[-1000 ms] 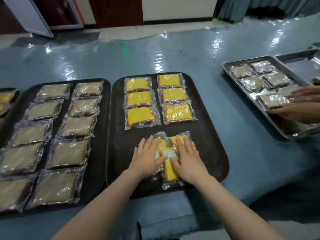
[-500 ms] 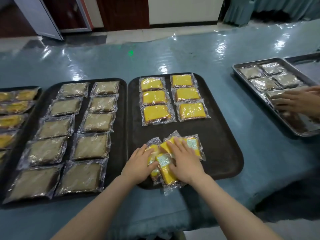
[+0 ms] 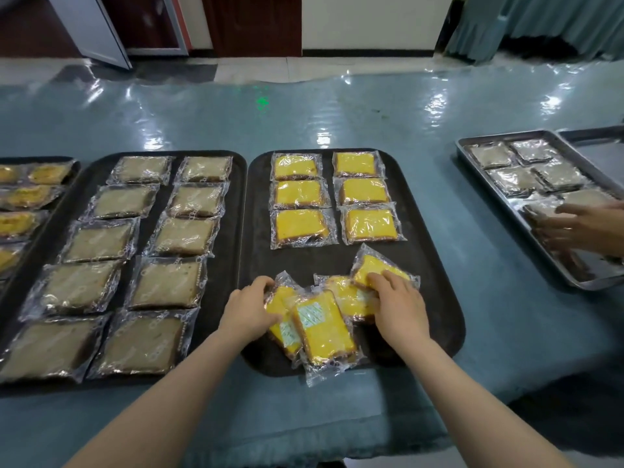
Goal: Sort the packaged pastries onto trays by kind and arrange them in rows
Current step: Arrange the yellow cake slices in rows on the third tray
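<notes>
Left hand grips the left end of the loose pile of yellow cakes, fingers curled over the leftmost pack. Right hand has moved right since half a second ago, fingers curled over the far-right yellow pack, which now sits tilted and pulled clear of the pile toward the tray's right side. Pile was bunched tight under both hands before; now fanned out, four packs visible, nearest one overhanging the front rim. All on the middle black tray, below six yellow packs in two neat columns. Left black tray: ten brown cakes in two columns, unchanged. Metal tray far right on the desk, another person's hands on it, blurred.
</notes>
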Demonstrator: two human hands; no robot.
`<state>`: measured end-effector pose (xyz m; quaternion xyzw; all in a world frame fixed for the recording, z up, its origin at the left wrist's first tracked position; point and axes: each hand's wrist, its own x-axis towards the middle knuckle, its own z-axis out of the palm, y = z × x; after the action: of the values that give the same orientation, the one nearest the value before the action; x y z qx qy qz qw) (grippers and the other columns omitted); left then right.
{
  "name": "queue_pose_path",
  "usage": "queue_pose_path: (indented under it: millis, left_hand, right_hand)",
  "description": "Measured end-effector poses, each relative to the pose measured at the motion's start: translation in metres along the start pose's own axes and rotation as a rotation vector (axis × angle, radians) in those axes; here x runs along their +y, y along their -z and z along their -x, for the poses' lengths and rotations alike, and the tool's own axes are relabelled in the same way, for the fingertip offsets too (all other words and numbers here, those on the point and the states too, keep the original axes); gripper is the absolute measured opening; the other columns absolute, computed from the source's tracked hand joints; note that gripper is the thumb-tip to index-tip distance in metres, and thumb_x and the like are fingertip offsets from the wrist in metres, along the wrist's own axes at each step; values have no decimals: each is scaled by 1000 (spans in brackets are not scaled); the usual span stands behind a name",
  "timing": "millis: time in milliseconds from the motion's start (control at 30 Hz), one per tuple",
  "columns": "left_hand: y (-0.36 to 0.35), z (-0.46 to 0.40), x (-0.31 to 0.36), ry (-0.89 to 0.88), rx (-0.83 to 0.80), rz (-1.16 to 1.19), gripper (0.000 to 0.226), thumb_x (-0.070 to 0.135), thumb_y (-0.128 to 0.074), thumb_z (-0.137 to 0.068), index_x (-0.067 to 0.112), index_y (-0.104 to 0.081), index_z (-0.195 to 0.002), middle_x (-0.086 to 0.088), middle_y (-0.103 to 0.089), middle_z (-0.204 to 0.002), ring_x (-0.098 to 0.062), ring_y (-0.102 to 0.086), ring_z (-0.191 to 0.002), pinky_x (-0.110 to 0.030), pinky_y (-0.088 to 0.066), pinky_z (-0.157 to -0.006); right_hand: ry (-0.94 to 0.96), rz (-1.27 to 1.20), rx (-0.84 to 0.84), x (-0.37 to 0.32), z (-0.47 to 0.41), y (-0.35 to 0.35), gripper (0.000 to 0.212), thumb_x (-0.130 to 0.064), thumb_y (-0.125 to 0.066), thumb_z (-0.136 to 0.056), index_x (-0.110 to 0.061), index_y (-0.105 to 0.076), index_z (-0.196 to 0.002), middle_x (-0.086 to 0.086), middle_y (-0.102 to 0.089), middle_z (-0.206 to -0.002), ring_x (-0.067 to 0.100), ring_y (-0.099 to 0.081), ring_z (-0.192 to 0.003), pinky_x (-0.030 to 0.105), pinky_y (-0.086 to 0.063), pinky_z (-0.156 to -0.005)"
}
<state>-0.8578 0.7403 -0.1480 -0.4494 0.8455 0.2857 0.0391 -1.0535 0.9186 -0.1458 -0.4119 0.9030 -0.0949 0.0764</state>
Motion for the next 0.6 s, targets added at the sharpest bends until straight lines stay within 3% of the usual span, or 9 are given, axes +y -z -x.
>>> queue_pose_path:
  millis: [167, 267, 400, 533, 600]
  left_hand:
    - [11, -12, -6, 102, 168, 126, 58, 37, -73, -77, 22, -44, -125, -5, -61, -114, -30, -55, -105, -38, -45, -83]
    - [13, -18, -6, 154, 232, 168, 53, 37, -70, -81, 19, -43, -123, -7, -61, -111, -29, -58, -99, -35, -42, -73]
    - [11, -22, -2, 177, 263, 176, 52, 37, -67, -84, 16, -43, -125, -6, -60, -108, -27, -57, -94, -34, -39, -69]
    - [8, -21, -1, 188, 262, 189, 45, 40, -62, -86, 18, -44, -121, 6, -57, -89, -20, -53, -81, -33, -36, -67]
    - [7, -21, -1, 199, 242, 215, 40, 42, -60, -86, 22, -44, -117, 13, -54, -82, -20, -54, -80, -33, -35, -67]
  right_hand:
    - [-57, 66, -42, 20, -17, 5, 57, -2, -43, -92, -35, -40, -139, -2, -24, -157, 25, -8, -147, 51, -3, -117]
    - [-102, 90, -51, 31, -25, 8, 60, -5, -46, -92, -37, -37, -141, 2, -15, -161, 28, -1, -148, 51, -3, -118]
    - [-107, 35, -160, 28, -33, 5, 61, -17, -41, -97, -34, -18, -151, 5, -2, -162, 32, 7, -147, 51, -6, -118]
    - [57, -17, -46, 17, -26, -1, 54, -37, -41, -99, -29, -25, -150, 3, -9, -162, 27, 2, -148, 44, -6, -119]
    - [194, -31, -69, 7, -22, -4, 60, -49, -41, -97, -29, -22, -151, -2, -11, -161, 21, 1, -148, 39, -3, -118]
